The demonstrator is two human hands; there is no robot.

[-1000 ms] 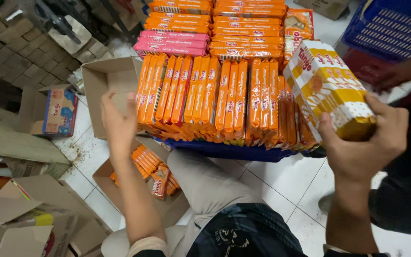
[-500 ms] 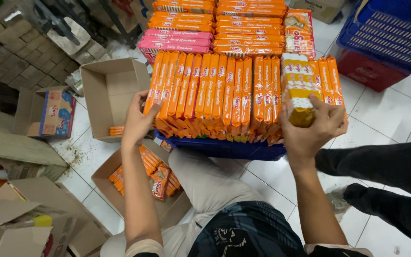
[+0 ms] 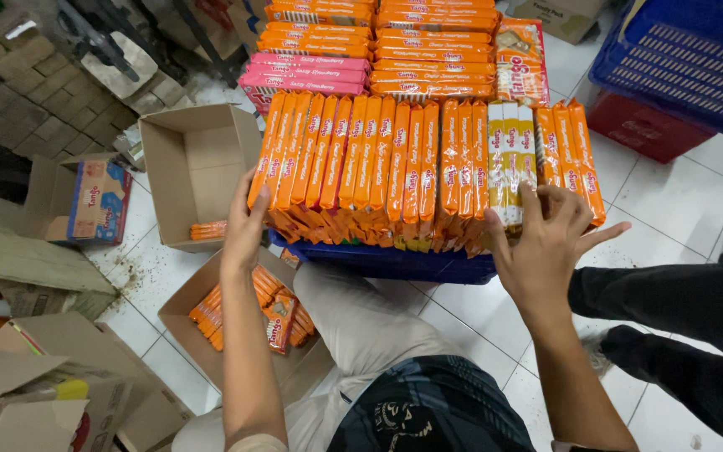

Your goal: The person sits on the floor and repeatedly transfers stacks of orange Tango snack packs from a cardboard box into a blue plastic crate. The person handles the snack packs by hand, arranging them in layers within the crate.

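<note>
Yellow-white wafer packs (image 3: 510, 163) upright, wedged between orange packs (image 3: 361, 159).

You are wearing the only camera on your head, and it is looking steeply down and forward. It is sitting close above your left hand (image 3: 244, 228) and right hand (image 3: 546, 243), taking in the rows of orange packets (image 3: 361, 159) ahead, your lap below, and the tiled floor (image 3: 679, 201) around. No second view is sharing this scene.
</note>
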